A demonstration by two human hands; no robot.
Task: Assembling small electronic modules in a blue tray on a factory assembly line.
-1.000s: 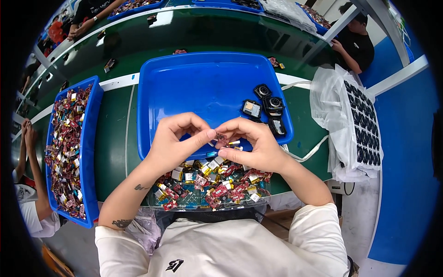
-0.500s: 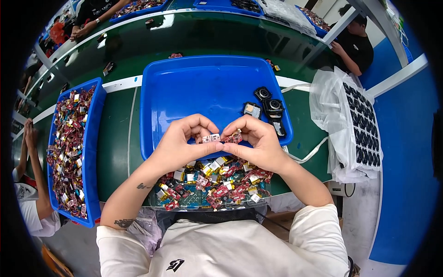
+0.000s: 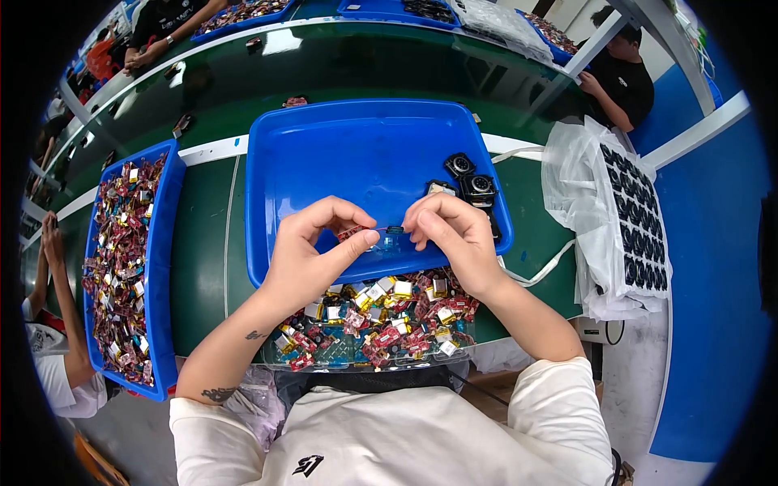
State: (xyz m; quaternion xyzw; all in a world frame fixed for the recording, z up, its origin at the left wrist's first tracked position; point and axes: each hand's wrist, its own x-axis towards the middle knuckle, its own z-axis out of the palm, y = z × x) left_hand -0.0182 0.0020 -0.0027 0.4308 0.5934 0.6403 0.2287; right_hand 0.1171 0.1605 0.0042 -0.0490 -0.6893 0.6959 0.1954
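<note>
Head view: both hands meet over the near edge of the blue tray (image 3: 340, 154), the left hand (image 3: 312, 255) and right hand (image 3: 450, 235) each pinching one end of a small part (image 3: 387, 232) with thumb and forefinger closed on it, just above the clear bin (image 3: 373, 324) heaped with red and gold pieces. The step looks like fitting or pulling the part between the fingers, and it is too small to tell exactly what it is. Next would likely call for a fine, steady pinch, then setting it by the black modules (image 3: 470, 178) in the tray.
</note>
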